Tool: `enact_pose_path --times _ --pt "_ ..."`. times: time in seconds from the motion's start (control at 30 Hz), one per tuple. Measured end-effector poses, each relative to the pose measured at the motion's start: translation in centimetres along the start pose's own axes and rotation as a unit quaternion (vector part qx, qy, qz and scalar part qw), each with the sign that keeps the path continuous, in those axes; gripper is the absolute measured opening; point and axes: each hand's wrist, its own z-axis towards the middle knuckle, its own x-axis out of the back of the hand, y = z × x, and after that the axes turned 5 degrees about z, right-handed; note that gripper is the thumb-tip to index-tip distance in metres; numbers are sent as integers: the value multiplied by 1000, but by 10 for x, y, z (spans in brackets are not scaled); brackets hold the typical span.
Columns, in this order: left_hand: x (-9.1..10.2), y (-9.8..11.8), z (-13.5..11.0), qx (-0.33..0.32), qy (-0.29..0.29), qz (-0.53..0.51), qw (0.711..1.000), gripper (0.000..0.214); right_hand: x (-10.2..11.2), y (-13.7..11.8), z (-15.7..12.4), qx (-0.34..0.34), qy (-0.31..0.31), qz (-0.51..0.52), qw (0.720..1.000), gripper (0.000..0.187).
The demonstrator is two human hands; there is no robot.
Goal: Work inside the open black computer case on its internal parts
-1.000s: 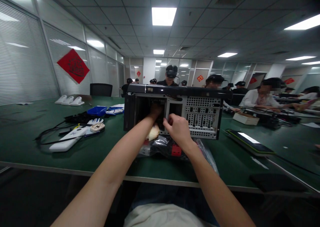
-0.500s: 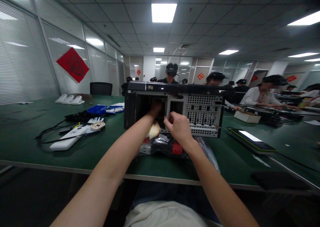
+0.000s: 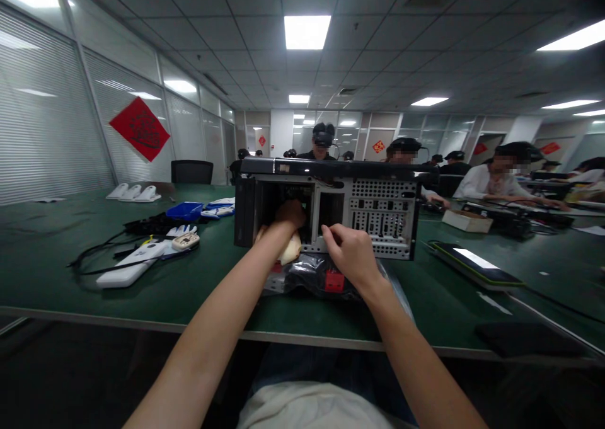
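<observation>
At twelve o'clock on the table (image 3: 57, 259), the case (image 3: 378, 211) stands with both my hands at its rear.

My left hand (image 3: 289, 215) has drawn back from the dark bay, closed around something I cannot make out; my right hand (image 3: 352, 256) has dropped to the lower edge, fingers pinched narrow (on what, unclear). No label is readable; the red sign (image 3: 139, 128) at ten o'clock is too blurred.

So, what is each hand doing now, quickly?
Left hand: reaches inside the computer case; grip cannot be told.
Right hand: fingers curled at the case's rear edge; holding nothing clearly visible.
</observation>
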Motion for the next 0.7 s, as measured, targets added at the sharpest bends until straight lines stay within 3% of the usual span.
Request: enact_pose_path --times 0.1,0.27,0.5,0.7 --pt "2 4 -2 15 -31 45 998 18 -2 0 -7 19 -4 -20 1000 45" --pt "11 13 -9 27 -12 71 997 28 -2 -3 -10 44 -29 -29 998 47" --pt "8 18 -8 -9 4 65 998 33 -2 -6 -9 53 -67 -52 995 45" --pt "-1 11 -3 -26 -56 76 995 24 -1 -8 -6 57 -86 -70 992 44"
